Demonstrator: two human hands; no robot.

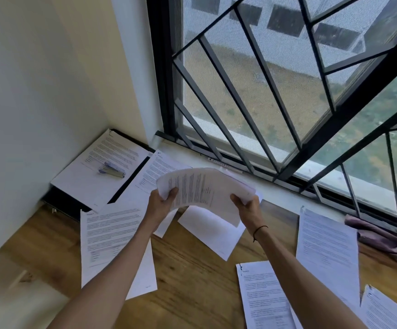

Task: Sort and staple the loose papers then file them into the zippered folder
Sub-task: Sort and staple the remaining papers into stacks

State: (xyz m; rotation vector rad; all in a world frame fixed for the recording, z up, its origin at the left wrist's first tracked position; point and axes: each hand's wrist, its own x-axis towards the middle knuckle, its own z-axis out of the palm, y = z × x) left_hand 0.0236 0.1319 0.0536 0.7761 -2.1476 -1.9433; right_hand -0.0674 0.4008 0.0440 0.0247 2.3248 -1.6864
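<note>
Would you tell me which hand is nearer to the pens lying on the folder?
Left. The left hand grips the paper stack just right of the pens; the right hand holds its far edge.

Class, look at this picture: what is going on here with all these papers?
A person holds a stack of papers up over a wooden table, the left hand gripping one end and the right hand the other. More printed sheets lie scattered on the table. In the corner, a black folder lies under a sheet with pens on top. Sorting seems under way; nothing looks filed yet.
</note>
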